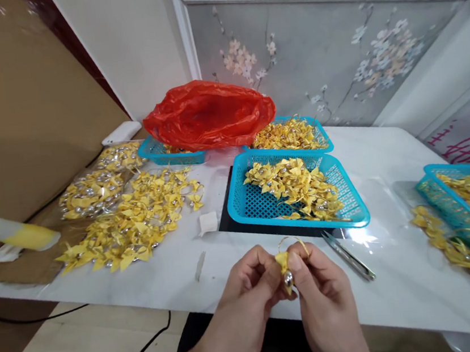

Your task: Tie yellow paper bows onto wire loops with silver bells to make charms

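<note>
Between my two hands is a small yellow ribbon flower [282,261] with a silver bead at its lower end and a thin gold cord loop rising above it. My left hand [254,282] pinches the flower from the left. My right hand [324,290] grips it from the right, thumb on the yellow ribbon. Both hands are just above the table's front edge. Right of my right hand lie metal tweezers [349,256]. Beyond the hands, a blue basket [238,201] holds a heap of similar yellow flowers [296,185].
Yellow beaded flowers [137,216] are piled on the left, beside filled clear bags [91,192]. A red plastic bag [210,113] rests on blue baskets at the back. Another blue basket [459,222] stands at the right edge. A white and yellow tube [14,231] is far left.
</note>
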Tool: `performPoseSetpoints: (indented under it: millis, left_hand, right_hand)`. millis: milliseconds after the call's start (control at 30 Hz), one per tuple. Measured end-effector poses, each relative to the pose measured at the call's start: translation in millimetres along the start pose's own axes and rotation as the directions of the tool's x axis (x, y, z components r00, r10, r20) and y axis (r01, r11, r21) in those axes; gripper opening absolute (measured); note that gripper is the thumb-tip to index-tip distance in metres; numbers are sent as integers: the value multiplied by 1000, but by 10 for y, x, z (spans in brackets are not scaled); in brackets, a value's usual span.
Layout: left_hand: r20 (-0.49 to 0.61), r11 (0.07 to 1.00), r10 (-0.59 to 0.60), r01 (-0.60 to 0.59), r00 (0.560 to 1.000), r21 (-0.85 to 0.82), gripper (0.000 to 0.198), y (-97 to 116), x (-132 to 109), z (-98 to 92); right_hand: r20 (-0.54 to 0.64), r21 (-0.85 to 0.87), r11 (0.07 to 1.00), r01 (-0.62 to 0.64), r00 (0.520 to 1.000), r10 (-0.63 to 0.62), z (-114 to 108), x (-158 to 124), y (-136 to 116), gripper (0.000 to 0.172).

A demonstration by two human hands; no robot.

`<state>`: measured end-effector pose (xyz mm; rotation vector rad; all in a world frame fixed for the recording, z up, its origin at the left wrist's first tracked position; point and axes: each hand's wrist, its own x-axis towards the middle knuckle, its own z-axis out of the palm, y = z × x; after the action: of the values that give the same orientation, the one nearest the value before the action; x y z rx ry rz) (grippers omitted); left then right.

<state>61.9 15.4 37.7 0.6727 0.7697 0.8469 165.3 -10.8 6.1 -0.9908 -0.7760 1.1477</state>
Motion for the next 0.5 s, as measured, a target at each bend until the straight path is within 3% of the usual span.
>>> performPoseSetpoints:
  millis: [133, 267, 367, 500]
  left_hand:
    - [60, 985, 45, -54, 997, 163, 28, -88, -52, -2]
    - [124, 952, 18, -55, 992, 301, 28, 1, -52, -74]
    - [92, 907, 39, -74, 995, 416, 23, 164, -57, -171]
    - [46, 884, 147, -152, 988, 442, 25, 307, -102, -217]
  right_hand:
    - [-20, 29, 999, -45, 999, 45, 26, 28, -30, 27]
    - [2, 51, 992, -112, 994, 112, -17, 58, -84, 27]
    - [3, -3, 999, -53, 999, 53, -45, 56, -120, 31]
    - [-8, -195, 981, 23, 1000, -25, -1, 27, -190, 29]
